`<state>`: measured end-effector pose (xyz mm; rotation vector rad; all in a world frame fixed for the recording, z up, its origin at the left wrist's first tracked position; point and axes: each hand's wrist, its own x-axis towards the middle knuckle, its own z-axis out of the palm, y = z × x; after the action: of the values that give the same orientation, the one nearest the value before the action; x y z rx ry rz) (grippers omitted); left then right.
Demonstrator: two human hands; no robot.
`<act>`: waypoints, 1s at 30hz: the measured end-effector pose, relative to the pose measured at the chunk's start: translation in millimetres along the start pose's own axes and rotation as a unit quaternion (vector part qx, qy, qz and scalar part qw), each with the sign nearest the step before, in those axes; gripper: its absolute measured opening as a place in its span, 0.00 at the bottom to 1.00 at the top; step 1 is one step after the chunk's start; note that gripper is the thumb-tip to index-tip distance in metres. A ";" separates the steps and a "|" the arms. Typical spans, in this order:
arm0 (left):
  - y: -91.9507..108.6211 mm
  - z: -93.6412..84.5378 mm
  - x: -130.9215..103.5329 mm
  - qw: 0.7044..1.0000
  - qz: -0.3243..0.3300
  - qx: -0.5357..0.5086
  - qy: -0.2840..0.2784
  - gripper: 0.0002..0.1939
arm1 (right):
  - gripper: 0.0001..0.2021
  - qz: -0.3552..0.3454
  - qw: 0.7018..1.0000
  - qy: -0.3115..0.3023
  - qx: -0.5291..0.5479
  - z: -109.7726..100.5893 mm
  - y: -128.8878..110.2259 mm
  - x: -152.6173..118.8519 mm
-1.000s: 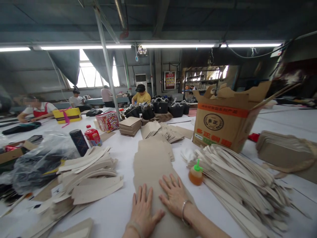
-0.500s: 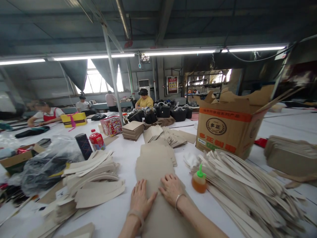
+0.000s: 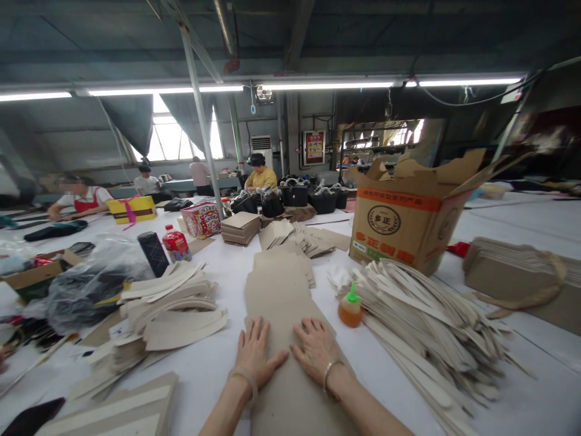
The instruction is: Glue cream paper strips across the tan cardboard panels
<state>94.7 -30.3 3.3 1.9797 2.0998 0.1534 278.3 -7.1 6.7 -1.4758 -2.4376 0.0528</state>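
A run of overlapping grey-brown cardboard pieces point(image 3: 279, 290) stretches away from me across the white table. My left hand point(image 3: 258, 357) lies flat at the left edge of the nearer cardboard, fingers stretched out and thumb pointing inward. Across from it, my right hand point(image 3: 319, 351) rests palm down on the right part, with its fingers slightly spread. Neither hand grasps anything. To the right stands a squeeze bottle point(image 3: 350, 310) with a green nozzle and amber liquid.
Loose cardboard strips point(image 3: 422, 315) are heaped at right, before a large carton point(image 3: 390, 224). Curved cardboard pieces point(image 3: 177, 315) lie at left near a plastic bag point(image 3: 97, 284). Farther back are a cardboard stack point(image 3: 240, 229), a red bottle point(image 3: 176, 243), black bags point(image 3: 295, 195) and several people.
The view has tipped downward, so table things appear higher and more of the lower-left boards shows. Both hands stay flat, slightly nearer to me along the cardboard.
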 end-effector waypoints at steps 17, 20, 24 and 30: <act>14.5 9.8 -58.3 0.999 0.030 -0.020 0.028 0.36 | 0.24 -0.036 0.995 -0.072 0.058 -10.8 14.3 -51.7; 16.4 12.7 -68.8 0.998 0.032 -0.024 0.038 0.34 | 0.24 -0.060 0.990 -0.095 0.084 -15.1 14.4 -60.5; 13.6 12.8 -70.4 0.998 0.029 -0.026 0.051 0.32 | 0.24 -0.088 0.985 -0.108 0.105 -22.7 18.2 -65.0; 4.1 8.9 -55.2 0.999 0.020 -0.026 0.042 0.35 | 0.23 -0.108 0.980 -0.119 0.120 -30.7 25.2 -68.3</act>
<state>103.4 -85.6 1.8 2.0181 2.0860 0.2994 337.7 -58.4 16.0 -1.1528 -2.6517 0.4852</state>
